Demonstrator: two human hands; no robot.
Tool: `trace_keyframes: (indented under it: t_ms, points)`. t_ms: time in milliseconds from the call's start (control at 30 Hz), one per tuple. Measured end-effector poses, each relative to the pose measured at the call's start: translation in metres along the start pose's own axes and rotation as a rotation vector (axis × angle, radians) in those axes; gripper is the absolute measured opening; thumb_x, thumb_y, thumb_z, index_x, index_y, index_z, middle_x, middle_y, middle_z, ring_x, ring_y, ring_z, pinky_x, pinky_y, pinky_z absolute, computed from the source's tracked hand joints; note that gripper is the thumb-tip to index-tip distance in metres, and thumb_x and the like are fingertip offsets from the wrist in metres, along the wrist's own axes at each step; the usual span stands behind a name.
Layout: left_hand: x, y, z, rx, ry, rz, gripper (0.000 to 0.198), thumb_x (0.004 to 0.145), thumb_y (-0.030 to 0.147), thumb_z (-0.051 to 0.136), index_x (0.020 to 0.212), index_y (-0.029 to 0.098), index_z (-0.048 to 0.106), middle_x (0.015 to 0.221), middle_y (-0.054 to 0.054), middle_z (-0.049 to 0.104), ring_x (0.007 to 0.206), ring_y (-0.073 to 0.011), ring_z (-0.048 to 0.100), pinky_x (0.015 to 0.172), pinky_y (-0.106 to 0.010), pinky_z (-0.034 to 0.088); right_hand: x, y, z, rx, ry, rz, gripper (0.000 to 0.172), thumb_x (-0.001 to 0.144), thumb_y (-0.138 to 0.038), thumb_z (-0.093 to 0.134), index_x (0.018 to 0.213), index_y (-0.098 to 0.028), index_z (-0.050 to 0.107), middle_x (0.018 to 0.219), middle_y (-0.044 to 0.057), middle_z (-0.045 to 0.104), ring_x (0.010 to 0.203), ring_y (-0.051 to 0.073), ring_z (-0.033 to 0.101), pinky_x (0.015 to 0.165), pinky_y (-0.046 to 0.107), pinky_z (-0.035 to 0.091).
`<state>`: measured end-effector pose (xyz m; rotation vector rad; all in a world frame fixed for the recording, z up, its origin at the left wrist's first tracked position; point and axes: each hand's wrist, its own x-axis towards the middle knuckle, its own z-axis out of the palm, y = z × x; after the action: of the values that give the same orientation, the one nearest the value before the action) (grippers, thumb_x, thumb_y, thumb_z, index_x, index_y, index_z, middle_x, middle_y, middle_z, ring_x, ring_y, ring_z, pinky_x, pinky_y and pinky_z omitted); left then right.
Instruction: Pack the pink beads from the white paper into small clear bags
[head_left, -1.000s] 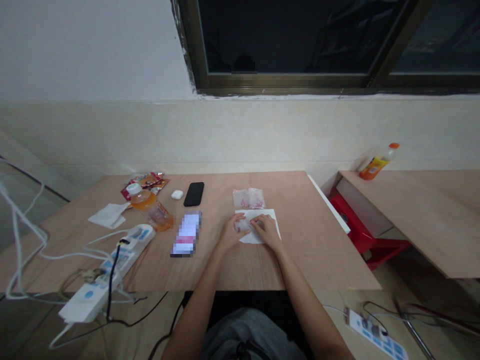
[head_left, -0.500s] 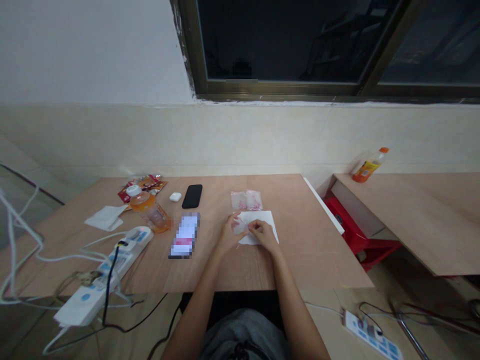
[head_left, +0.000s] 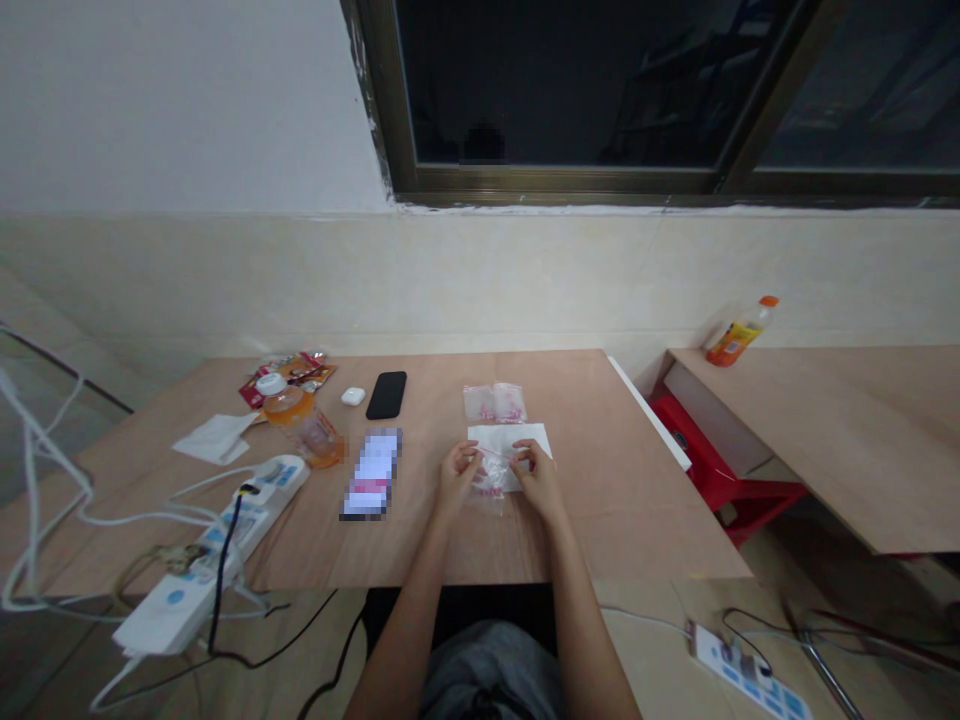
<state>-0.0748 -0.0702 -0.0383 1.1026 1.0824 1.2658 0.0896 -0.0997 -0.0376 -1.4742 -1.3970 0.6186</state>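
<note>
A small clear plastic bag (head_left: 491, 478) with pink print hangs between my two hands, its upper edge stretched across with a thin pinkish line. My left hand (head_left: 457, 472) pinches the bag's left corner between thumb and fingers. At the opposite corner, my right hand (head_left: 537, 470) grips it the same way. Under the bag lies a white sheet of paper (head_left: 525, 432), partly covered by the bag and my right hand. Just beyond the paper, more clear bags with pink print (head_left: 495, 402) lie flat on the table.
To the left are a phone with a lit, blurred screen (head_left: 373, 472), a black phone (head_left: 387, 395), a white earbud case (head_left: 353, 397), an orange drink bottle (head_left: 306, 425), tissue (head_left: 215, 439), snack wrappers (head_left: 300, 372) and a power strip (head_left: 217, 550). A red stool (head_left: 701, 470) stands right.
The clear bag has come down in front of the paper and is now stretched between both hands. My hands have moved apart and my left hand has turned upright.
</note>
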Motion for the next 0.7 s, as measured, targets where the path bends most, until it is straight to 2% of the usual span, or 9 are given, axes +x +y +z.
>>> trace_keyframes:
  t_ms: [167, 333, 533, 700]
  points:
    - [-0.004, 0.002, 0.001, -0.009, 0.039, -0.021, 0.042, 0.066, 0.041, 0.071, 0.098, 0.017, 0.056, 0.082, -0.001, 0.063, 0.052, -0.0097, 0.060, 0.046, -0.021, 0.048, -0.002, -0.007, 0.000, 0.071, 0.008, -0.001, 0.033, 0.078, -0.029, 0.054, 0.110, -0.021, 0.057, 0.082, 0.003, 0.065, 0.076, 0.019, 0.060, 0.072, 0.031, 0.045]
    - [-0.005, 0.002, 0.003, -0.030, 0.038, -0.014, 0.038, 0.065, 0.036, 0.070, 0.095, 0.017, 0.056, 0.071, 0.002, 0.061, 0.051, -0.0092, 0.056, 0.046, -0.020, 0.044, -0.002, -0.005, 0.005, 0.188, -0.009, 0.015, 0.035, 0.077, -0.029, 0.057, 0.111, -0.020, 0.055, 0.080, 0.002, 0.063, 0.074, 0.019, 0.060, 0.070, 0.030, 0.046]
    - [-0.006, -0.001, 0.005, -0.069, 0.067, 0.072, 0.028, 0.062, 0.025, 0.071, 0.086, 0.017, 0.057, 0.067, 0.003, 0.060, 0.059, -0.0104, 0.057, 0.055, -0.020, 0.044, -0.002, 0.001, 0.009, 0.103, 0.017, -0.019, 0.033, 0.077, -0.026, 0.058, 0.110, -0.021, 0.057, 0.082, 0.001, 0.064, 0.073, 0.018, 0.058, 0.068, 0.029, 0.043]
    - [-0.008, 0.004, 0.005, -0.078, 0.104, 0.106, 0.020, 0.061, 0.019, 0.068, 0.076, 0.018, 0.054, 0.065, 0.005, 0.055, 0.057, -0.0090, 0.055, 0.055, -0.019, 0.042, -0.004, -0.004, 0.011, 0.095, 0.029, -0.018, 0.035, 0.077, -0.026, 0.059, 0.112, -0.022, 0.057, 0.082, 0.001, 0.064, 0.074, 0.018, 0.057, 0.071, 0.031, 0.044]
